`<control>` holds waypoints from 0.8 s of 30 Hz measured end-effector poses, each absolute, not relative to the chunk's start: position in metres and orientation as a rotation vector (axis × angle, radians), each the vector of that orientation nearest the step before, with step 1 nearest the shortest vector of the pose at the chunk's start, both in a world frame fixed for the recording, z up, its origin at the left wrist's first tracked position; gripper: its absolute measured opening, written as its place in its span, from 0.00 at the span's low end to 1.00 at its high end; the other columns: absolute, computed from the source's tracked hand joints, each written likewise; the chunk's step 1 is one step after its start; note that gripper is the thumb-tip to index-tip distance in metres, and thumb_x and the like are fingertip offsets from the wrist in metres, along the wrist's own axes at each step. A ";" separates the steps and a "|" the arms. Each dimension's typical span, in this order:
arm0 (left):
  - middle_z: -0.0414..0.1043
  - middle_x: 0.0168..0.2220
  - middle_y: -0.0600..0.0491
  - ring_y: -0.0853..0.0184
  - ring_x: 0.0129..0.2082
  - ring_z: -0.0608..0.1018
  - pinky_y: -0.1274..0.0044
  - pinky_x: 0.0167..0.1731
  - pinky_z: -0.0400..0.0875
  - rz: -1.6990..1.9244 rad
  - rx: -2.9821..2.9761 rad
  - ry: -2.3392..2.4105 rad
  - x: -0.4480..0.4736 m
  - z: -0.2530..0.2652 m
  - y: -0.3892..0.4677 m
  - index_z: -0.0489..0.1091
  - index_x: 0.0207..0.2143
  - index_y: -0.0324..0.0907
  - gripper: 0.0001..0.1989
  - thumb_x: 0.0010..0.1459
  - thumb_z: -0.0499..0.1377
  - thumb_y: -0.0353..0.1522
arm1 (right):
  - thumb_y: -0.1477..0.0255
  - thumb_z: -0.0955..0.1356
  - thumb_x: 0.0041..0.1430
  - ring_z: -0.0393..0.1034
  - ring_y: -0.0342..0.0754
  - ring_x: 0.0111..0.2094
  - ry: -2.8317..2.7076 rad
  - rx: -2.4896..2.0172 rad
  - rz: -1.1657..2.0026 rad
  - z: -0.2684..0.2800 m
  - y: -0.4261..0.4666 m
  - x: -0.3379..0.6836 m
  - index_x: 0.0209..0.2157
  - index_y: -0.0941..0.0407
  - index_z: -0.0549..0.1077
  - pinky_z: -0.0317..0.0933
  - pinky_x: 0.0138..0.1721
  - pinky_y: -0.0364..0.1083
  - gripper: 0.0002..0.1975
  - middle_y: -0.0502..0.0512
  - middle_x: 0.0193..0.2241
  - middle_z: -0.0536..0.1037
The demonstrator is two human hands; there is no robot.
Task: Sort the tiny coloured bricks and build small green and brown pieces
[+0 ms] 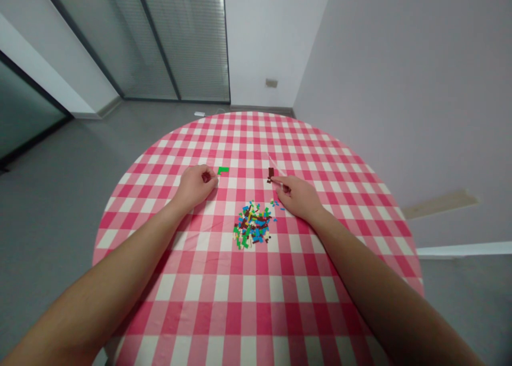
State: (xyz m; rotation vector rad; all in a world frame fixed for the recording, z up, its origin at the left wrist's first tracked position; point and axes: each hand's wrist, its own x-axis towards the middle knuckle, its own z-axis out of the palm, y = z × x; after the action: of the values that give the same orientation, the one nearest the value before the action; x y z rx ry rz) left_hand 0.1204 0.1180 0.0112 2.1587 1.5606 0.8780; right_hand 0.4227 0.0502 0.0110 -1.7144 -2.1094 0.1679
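Observation:
Close to a green building-brick piece (223, 170), on its left, my left hand (197, 185) rests with curled fingers and the thumb drawn to the fingertips. Whatever that pinch holds, if anything, is too small to make out. My right hand (299, 196) reaches its index finger to small dark brown bricks (271, 172); the thumb sits lower and apart, and the other fingers are curled under. Between my forearms and nearer to me lies a pile of small building bricks (253, 228) in blue, green, brown, yellow and cream.
A pink-and-white checked cloth (256, 296) covers the round table. Several loose bricks (276, 203) lie at the pile's upper right. Beyond the table stand a glass partition with blinds (192, 40) and a pale wall (384, 88) to the right.

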 end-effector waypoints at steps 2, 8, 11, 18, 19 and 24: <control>0.75 0.27 0.51 0.64 0.28 0.75 0.75 0.28 0.66 0.880 2.160 1.582 0.121 0.010 0.119 0.70 0.26 0.42 0.07 0.53 0.58 0.36 | 0.71 0.63 0.63 0.73 0.50 0.39 -2.111 -1.713 0.168 0.011 0.050 0.423 0.53 0.51 0.76 0.62 0.35 0.45 0.19 0.55 0.42 0.81; 0.76 0.28 0.50 0.63 0.29 0.76 0.73 0.29 0.67 0.883 2.163 1.608 0.122 0.007 0.121 0.71 0.27 0.42 0.08 0.54 0.57 0.36 | 0.70 0.63 0.63 0.73 0.50 0.38 -2.101 -1.716 0.153 0.009 0.051 0.423 0.52 0.50 0.76 0.63 0.34 0.45 0.19 0.55 0.40 0.81; 0.77 0.28 0.50 0.62 0.29 0.76 0.72 0.30 0.68 0.885 2.152 1.609 0.121 0.009 0.120 0.73 0.28 0.42 0.06 0.52 0.56 0.32 | 0.70 0.63 0.63 0.73 0.51 0.38 -2.106 -1.717 0.143 0.009 0.051 0.424 0.52 0.50 0.76 0.63 0.34 0.45 0.19 0.55 0.40 0.81; 0.79 0.31 0.47 0.57 0.34 0.78 0.67 0.39 0.71 0.817 2.263 1.596 0.119 0.011 0.120 0.78 0.27 0.41 0.11 0.51 0.55 0.31 | 0.70 0.63 0.63 0.74 0.51 0.39 -2.103 -1.713 0.142 0.010 0.050 0.423 0.52 0.50 0.76 0.62 0.33 0.45 0.18 0.55 0.41 0.81; 0.79 0.33 0.47 0.56 0.35 0.78 0.66 0.40 0.72 0.816 2.265 1.595 0.119 0.012 0.120 0.79 0.28 0.41 0.12 0.51 0.54 0.31 | 0.70 0.64 0.63 0.74 0.51 0.40 -2.099 -1.713 0.141 0.010 0.050 0.423 0.52 0.50 0.76 0.62 0.33 0.45 0.18 0.55 0.42 0.81; 0.80 0.35 0.45 0.55 0.36 0.78 0.64 0.43 0.72 0.796 2.269 1.583 0.119 0.013 0.119 0.82 0.35 0.40 0.16 0.52 0.54 0.31 | 0.70 0.63 0.63 0.74 0.52 0.41 -2.107 -1.714 0.145 0.009 0.050 0.424 0.53 0.51 0.76 0.63 0.34 0.46 0.18 0.54 0.44 0.81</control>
State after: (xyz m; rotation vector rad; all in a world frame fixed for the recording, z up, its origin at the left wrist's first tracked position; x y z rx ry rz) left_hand 0.1194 0.1187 0.0129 2.2690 1.5834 0.7959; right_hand 0.4236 0.0504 0.0095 -1.7142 -2.1073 0.1452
